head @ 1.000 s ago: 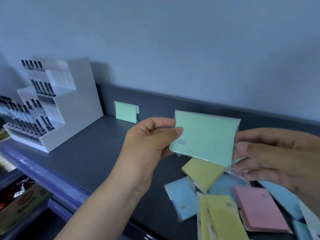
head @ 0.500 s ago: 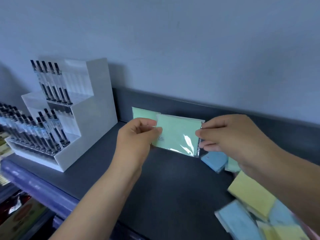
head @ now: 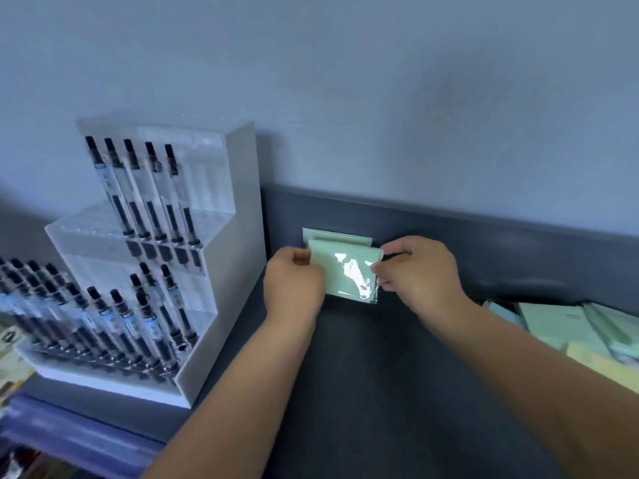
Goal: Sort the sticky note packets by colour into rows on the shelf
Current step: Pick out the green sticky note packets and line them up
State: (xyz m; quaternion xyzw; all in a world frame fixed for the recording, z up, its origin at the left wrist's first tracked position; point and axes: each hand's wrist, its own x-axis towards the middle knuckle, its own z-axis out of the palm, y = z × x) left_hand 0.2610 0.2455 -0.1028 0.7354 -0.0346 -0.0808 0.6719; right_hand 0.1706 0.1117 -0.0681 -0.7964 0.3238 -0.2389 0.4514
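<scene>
Green sticky-note paper in a clear, shiny wrapper makes up the packet [head: 345,276] that is held upright near the back edge of the dark shelf [head: 363,375]. Its left side is pinched by the curled fingers [head: 306,267] of the left hand [head: 294,288], and its right side is pinched in the same way by the right hand [head: 420,271]. The lower edge of the packet is seen close to the shelf surface; whether it touches cannot be told. Just behind it a second green packet [head: 337,234] is stood against the raised back wall of the shelf, and only its top strip is seen. Toward the left edge of the shelf a white stepped display stand [head: 224,271] is placed, filled with rows of black-capped pens [head: 138,202]. At the right edge a loose pile of packets [head: 570,323] is found, mostly green, with a yellow packet [head: 601,366] at its front.
</scene>
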